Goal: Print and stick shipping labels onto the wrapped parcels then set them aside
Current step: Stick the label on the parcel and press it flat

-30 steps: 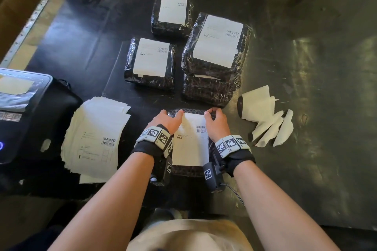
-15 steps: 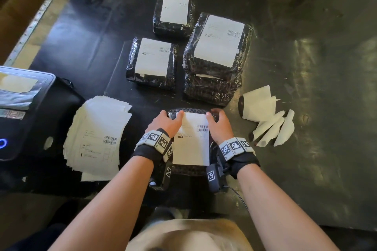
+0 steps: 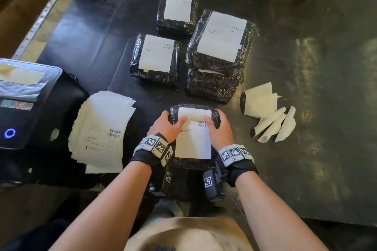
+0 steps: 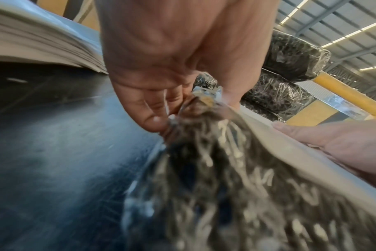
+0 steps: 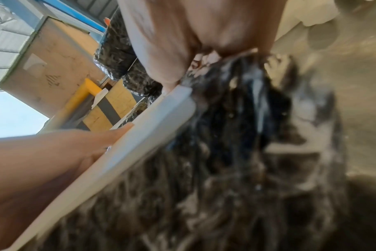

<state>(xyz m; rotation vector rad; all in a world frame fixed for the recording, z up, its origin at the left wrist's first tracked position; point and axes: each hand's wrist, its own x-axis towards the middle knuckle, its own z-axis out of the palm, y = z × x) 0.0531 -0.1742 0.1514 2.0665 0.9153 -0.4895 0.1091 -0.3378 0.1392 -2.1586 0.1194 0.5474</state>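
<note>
A black wrapped parcel (image 3: 191, 164) lies near the table's front edge with a white shipping label (image 3: 193, 142) on top. My left hand (image 3: 169, 124) grips its left far corner, thumb lying across the label. My right hand (image 3: 217, 126) grips the right far corner the same way. The left wrist view shows my left hand (image 4: 161, 95) with fingers curled under the parcel (image 4: 225, 195) edge. In the right wrist view my right hand (image 5: 182, 51) clasps the parcel (image 5: 225, 169), its thumb on the label (image 5: 129, 144).
Three labelled parcels (image 3: 157, 57) sit behind, plus a stack of two (image 3: 220, 47). A pile of printed label sheets (image 3: 102, 130) lies left, beside the black printer (image 3: 24, 104). Peeled backing papers (image 3: 269, 116) lie right. The dark table (image 3: 316, 67) extends right.
Both thumbs have slid back from the label's far edge toward its middle, uncovering that edge. The fingers now wrap the parcel's far corners.
</note>
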